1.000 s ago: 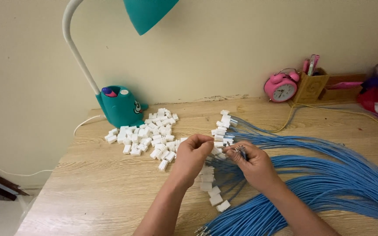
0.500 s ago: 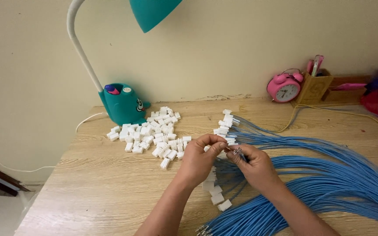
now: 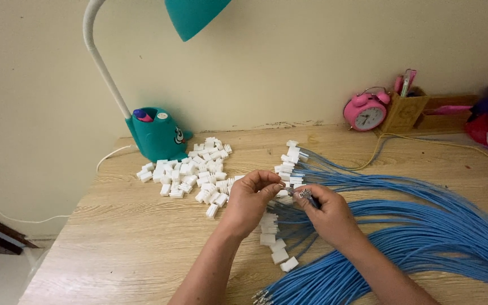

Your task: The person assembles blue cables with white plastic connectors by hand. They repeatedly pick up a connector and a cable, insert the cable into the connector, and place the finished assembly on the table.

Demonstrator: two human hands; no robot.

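Two hands meet over blue wires on a wooden desk.
The left hand (image 3: pixel 251 199) and right hand (image 3: pixel 324 210) pinch one small connector (image 3: pixel 303 194) together — loose white connectors (image 3: pixel 190 172) lie nearby.

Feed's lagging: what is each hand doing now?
Left hand: pinched shut on small white plastic connector.
Right hand: pinched shut on thin blue wire end.

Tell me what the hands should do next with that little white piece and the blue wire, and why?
Probably press them together. The left hand pinches a small white connector right against the blue wire end held by the right hand, almost touching, and finished wires with white connectors lie beside them.
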